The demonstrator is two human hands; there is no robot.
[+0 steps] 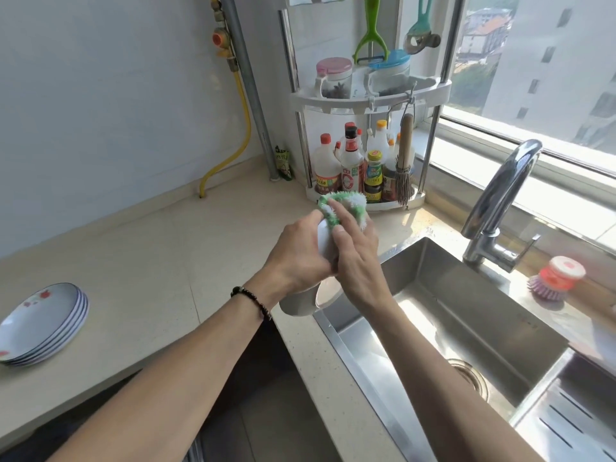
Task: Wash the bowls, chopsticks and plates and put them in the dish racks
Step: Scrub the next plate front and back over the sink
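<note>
Left grip point(296, 258) round bowl point(325, 241)

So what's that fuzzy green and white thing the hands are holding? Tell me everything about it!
It is a scrubbing cloth, fluffy and shaggy, white with bright green patches. It looks soft, like yarn or plastic fibres. It is bunched over the top of a white bowl. The right hand presses it there with its fingers, while the left hand grips the bowl. All this is held above the counter, beside the sink.

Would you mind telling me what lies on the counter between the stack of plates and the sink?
In the head view, the counter between the stack of plates and the sink is bare.
</note>
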